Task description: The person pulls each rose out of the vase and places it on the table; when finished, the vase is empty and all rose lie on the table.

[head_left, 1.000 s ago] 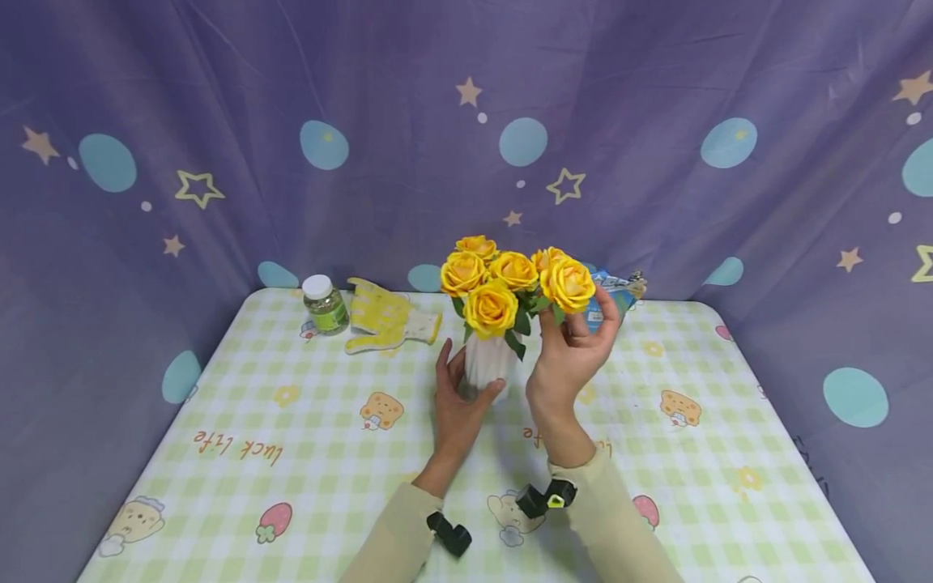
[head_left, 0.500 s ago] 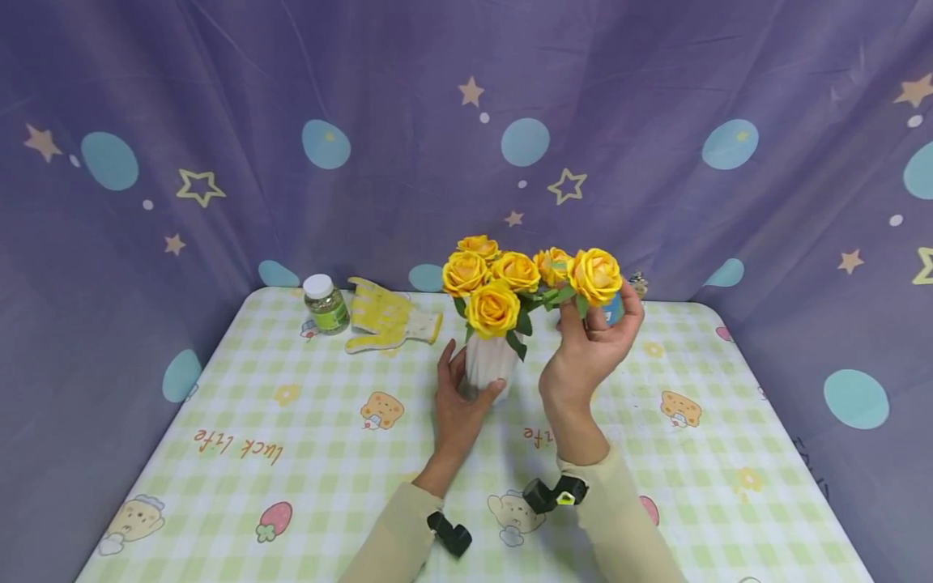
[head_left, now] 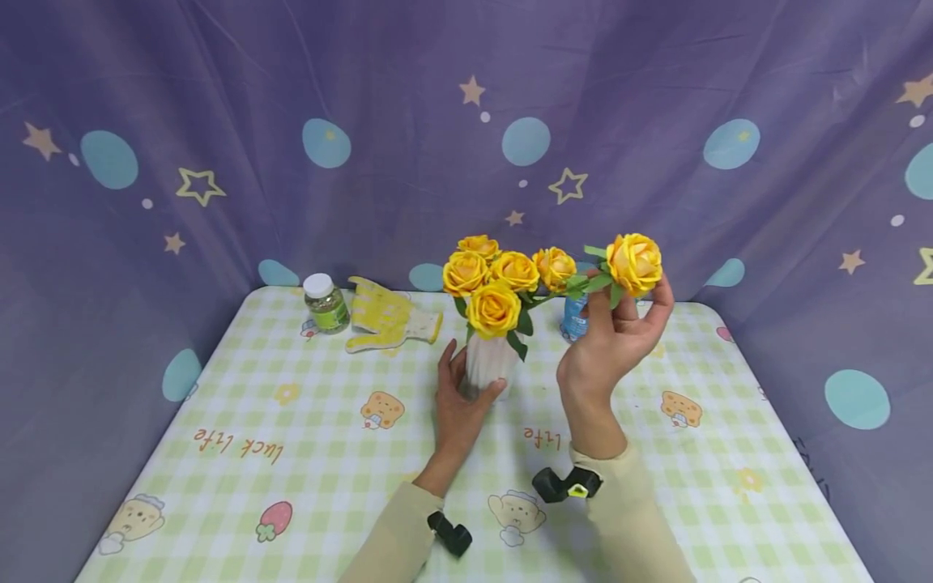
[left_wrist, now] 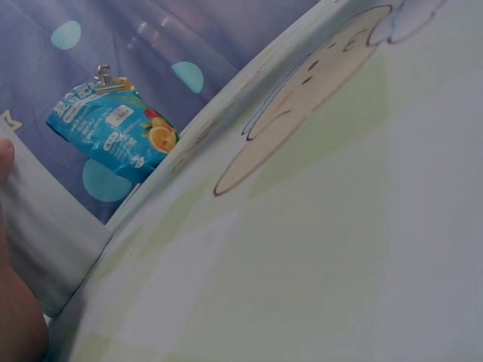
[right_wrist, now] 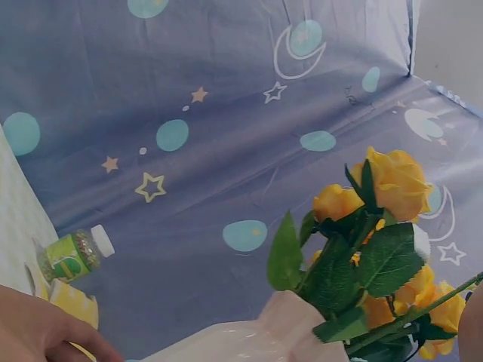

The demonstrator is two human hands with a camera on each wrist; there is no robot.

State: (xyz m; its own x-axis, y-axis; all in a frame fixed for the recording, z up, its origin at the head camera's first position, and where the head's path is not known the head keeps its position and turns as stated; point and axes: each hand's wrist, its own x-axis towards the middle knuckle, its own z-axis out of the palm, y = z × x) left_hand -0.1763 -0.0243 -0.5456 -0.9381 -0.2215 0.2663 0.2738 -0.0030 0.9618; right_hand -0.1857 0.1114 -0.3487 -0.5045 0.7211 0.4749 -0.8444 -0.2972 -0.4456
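Near the middle of the table stands a white ribbed vase [head_left: 490, 363], with a bunch of yellow roses [head_left: 494, 308] and green leaves rising from it. My left hand [head_left: 461, 409] grips the vase's left side low down, thumb across the front. To the right, my right hand [head_left: 611, 344] pinches a single yellow rose [head_left: 634, 265] just below its bloom. A green stem leads from that rose back toward the bunch. In the right wrist view, the pale vase mouth [right_wrist: 290, 320] and leafy stems [right_wrist: 343, 271] show up close, with a slim stem reaching the right edge.
A jar [head_left: 327, 306] with a white lid and a yellow-and-white glove [head_left: 389, 317] lie at the back left. Behind my right hand is a blue bag [left_wrist: 113, 132] with a metal clip. A checked cloth [head_left: 328, 486] covers the table; a purple curtain [head_left: 408, 186] hangs behind.
My right hand has moved rightward and slightly up with the rose, pulling its bloom away from the others and exposing more stem. The left hand and vase have stayed put.
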